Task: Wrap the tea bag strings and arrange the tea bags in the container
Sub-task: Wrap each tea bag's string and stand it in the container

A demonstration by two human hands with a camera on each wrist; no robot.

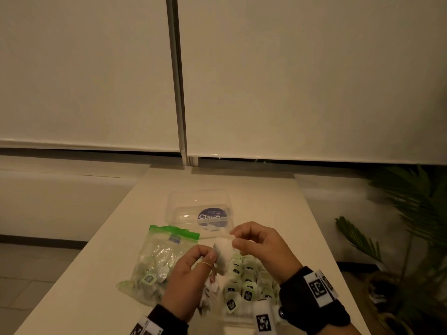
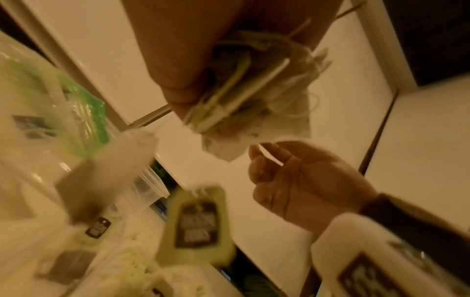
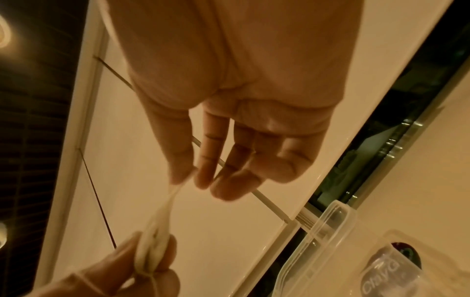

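Two hands share one tea bag [image 1: 223, 253] above the bench [image 1: 266, 194]. Left of the left hand [image 1: 191, 274] lies a green-topped zip bag [image 1: 157, 262] of loose bags. The left hand pinches the bag's lower edge, with string [image 1: 205, 263] looped over a finger. The right hand [image 1: 261, 247] pinches the top corner. Wrapped bags fill the container [image 1: 244, 286] below the right hand; a clear lid [image 1: 198, 209] lies beyond both hands. For a neat wrap, the string should be kept taut and the bag flat, with the left pinch firm.
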